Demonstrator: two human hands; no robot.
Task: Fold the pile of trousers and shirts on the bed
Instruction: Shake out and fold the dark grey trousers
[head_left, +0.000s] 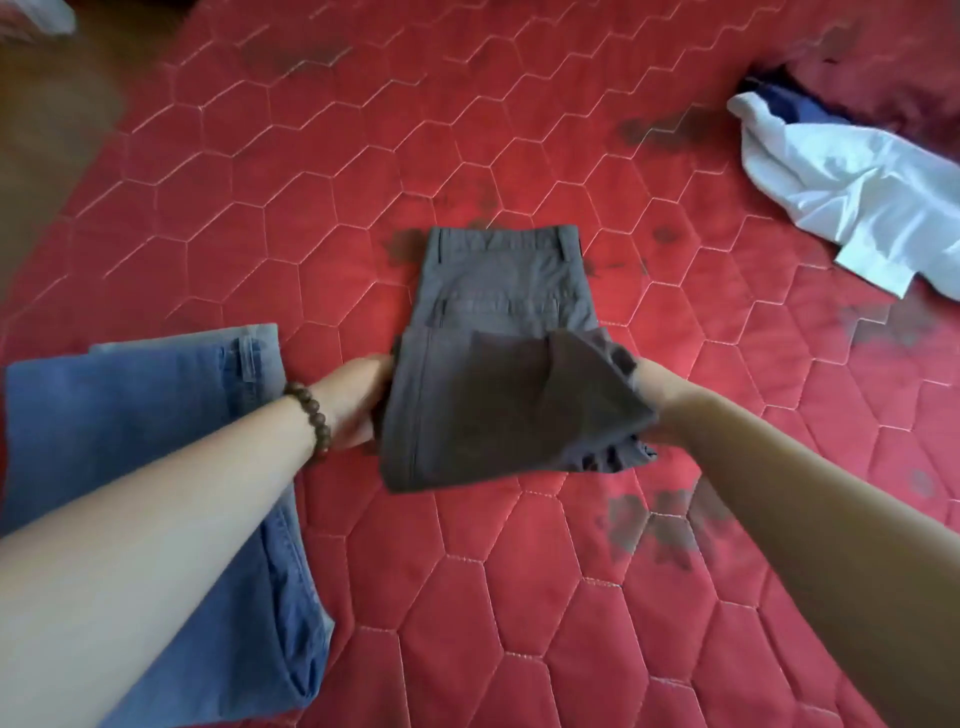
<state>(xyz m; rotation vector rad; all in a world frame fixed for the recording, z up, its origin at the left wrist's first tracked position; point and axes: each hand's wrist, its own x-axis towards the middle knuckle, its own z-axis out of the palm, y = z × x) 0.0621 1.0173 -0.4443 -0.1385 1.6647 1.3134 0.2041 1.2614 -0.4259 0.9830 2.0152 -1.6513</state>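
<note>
Grey-brown trousers (498, 332) lie in the middle of the red quilted bed (467, 130), waistband at the far end and the near part doubled over. My left hand (358, 400), with a bead bracelet on the wrist, grips the left edge of the folded part. My right hand (660, 410) grips its right edge, where the cloth is bunched and lifted a little. The fingers of both hands are partly hidden under the fabric.
Blue jeans (156, 415) lie under my left forearm at the left. A crumpled white shirt (857, 192) with a dark blue garment (795, 101) behind it lies at the far right. Dark stains mark the bed cover.
</note>
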